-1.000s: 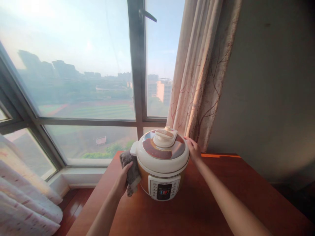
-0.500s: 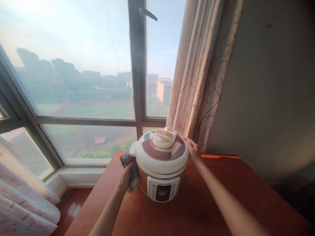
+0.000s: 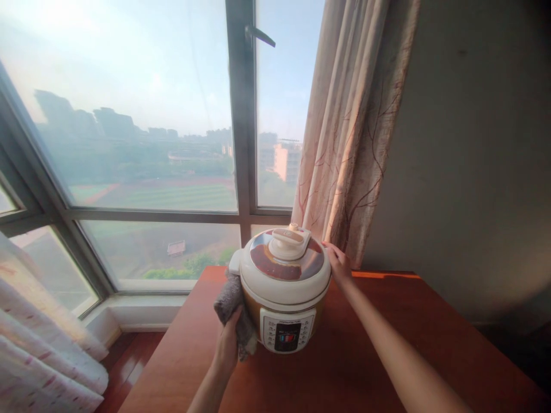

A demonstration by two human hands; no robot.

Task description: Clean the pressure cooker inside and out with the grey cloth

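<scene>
A white and brown electric pressure cooker [image 3: 282, 295] stands upright on the wooden table, its lid closed and its control panel facing me. My left hand [image 3: 228, 341] is closed around a grey cloth [image 3: 235, 304], which presses against the cooker's lower left side, under the white side handle [image 3: 235, 261]. At the cooker's right rim, my right hand [image 3: 338, 264] grips the edge. Its fingertips are partly hidden behind the lid.
The reddish-brown table [image 3: 387, 327] reaches the window frame [image 3: 243, 143] at the back. A patterned curtain [image 3: 344, 143] hangs behind the cooker on the right. Another light curtain [image 3: 38, 338] hangs at the lower left, over the floor.
My left hand and the cloth have slid down and toward the front along the cooker's left side. My right hand keeps its place at the right rim.
</scene>
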